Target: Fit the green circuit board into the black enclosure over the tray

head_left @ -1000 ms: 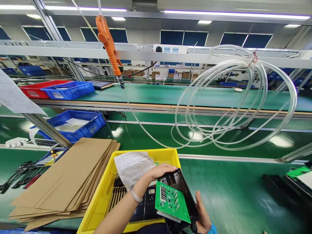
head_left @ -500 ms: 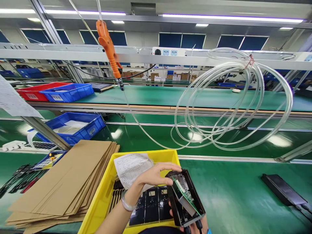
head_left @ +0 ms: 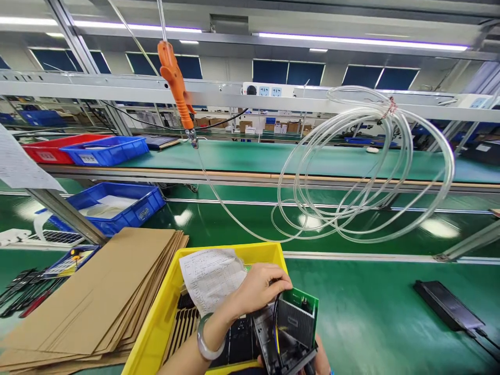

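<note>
Our left grip (head_left: 263, 285) is closed in a pinch, fingers and thumb bent at the upper left corner of a green circuit board (head_left: 299, 295), as far as we can tell from this angle. Our right grip (head_left: 322, 359) is wrapped around the lower right side of a black plastic housing (head_left: 265, 338); most of that hand is hidden, so we can't say how tight the hold is.

Going big to small, we've got a green-topped desk (head_left: 363, 312) stretching across the whole spot, with a tied coil of clear tubing (head_left: 375, 111) hanging above the back part. Right in front of us sits a yellow bin (head_left: 160, 312), and just to its left there's a messy stack of brown cardboard sheets (head_left: 89, 297). Behind that stack is a blue bin (head_left: 150, 204) with something pale and flat in it. Off to the right, well apart from our hands, a long black unit (head_left: 449, 304) with cables lies on the desk. A crumpled printed sheet (head_left: 211, 273) is draped in the back left of the yellow bin.

As for the piece we're holding, the housing is tilted, open side toward us, over the bin's front right corner. The board stands steeply at its right side, a grey finned heatsink (head_left: 297, 320) on the face toward us. Smallest bits: thin yellow and blue wires (head_left: 277, 338) beside the heatsink, running down inside the housing.
</note>
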